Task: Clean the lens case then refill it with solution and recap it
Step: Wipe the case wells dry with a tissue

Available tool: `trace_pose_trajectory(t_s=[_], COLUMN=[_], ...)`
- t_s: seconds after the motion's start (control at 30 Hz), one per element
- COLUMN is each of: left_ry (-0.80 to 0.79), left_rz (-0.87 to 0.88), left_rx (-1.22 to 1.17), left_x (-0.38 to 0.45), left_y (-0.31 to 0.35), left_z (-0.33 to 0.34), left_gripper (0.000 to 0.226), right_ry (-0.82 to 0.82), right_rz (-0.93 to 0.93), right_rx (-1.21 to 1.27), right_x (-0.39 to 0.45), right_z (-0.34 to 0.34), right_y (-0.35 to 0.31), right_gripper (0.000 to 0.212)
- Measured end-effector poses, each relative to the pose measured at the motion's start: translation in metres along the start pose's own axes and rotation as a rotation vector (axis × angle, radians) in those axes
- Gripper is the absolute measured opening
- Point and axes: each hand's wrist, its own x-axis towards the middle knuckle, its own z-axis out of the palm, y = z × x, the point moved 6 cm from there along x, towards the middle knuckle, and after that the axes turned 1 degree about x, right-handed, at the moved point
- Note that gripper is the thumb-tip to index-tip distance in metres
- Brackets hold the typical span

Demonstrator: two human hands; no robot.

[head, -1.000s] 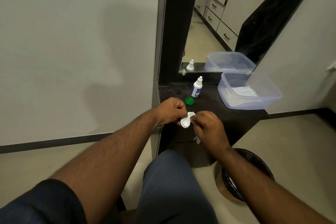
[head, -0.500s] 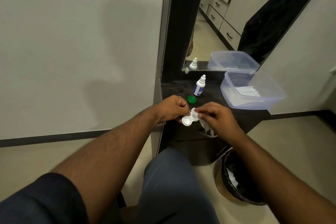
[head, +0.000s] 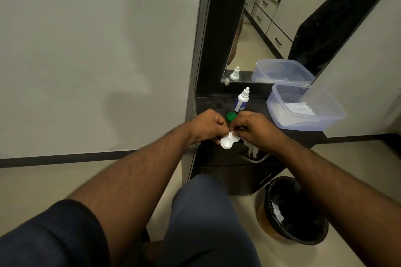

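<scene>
My left hand (head: 207, 125) pinches a white lens case (head: 227, 142) above the front of the dark counter (head: 288, 134). My right hand (head: 251, 129) grips a white tissue (head: 252, 149) and presses it into the case's right well; part of the tissue hangs below the hand. The case's left well faces me, uncovered. A green cap (head: 231, 116) lies on the counter just behind my hands. Further back a white solution bottle (head: 242, 102) with a blue label stands upright.
A clear plastic tub (head: 325, 121) with white tissues sits at the counter's right. A mirror (head: 271, 28) rises behind the counter. A black-lined bin (head: 296, 212) stands on the floor at lower right. My knee (head: 206, 212) is in front of the counter.
Both hands have stayed together on the case. My right hand has moved over the case's right well with the tissue, and the view has tilted down slightly.
</scene>
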Motion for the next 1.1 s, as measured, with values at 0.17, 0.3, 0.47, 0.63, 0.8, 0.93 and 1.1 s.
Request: trace_pose_trajectory(t_s=[0.17, 0.3, 0.47, 0.63, 0.8, 0.93, 1.1], left_ry=[-0.018, -0.061, -0.050, 0.000, 0.014, 0.000, 0.031], left_rz=[-0.004, 0.001, -0.003, -0.011, -0.002, -0.008, -0.017], left_rx=[0.028, 0.032, 0.021, 0.046, 0.084, 0.074, 0.046], left_x=[0.000, -0.001, -0.002, -0.001, -0.003, -0.004, -0.003], left_y=[-0.001, -0.001, 0.000, -0.001, 0.002, 0.003, 0.000], left_z=[0.000, -0.001, -0.001, 0.001, 0.001, 0.000, 0.001], left_gripper=[0.014, 0.016, 0.013, 0.008, 0.010, 0.011, 0.009], right_ry=[-0.136, -0.203, -0.126, 0.036, 0.093, -0.079, 0.340], right_rz=[-0.151, -0.268, -0.214, 0.300, 0.336, -0.062, 0.196], right_rx=[-0.139, -0.224, -0.210, 0.098, 0.127, -0.161, 0.305], right_x=[-0.002, -0.006, -0.006, -0.008, -0.013, -0.015, -0.029], right_z=[0.003, 0.005, 0.008, 0.013, 0.014, 0.013, -0.015], right_y=[-0.010, -0.015, -0.011, 0.014, 0.010, -0.012, 0.003], right_gripper=[0.018, 0.025, 0.020, 0.008, 0.011, 0.017, 0.012])
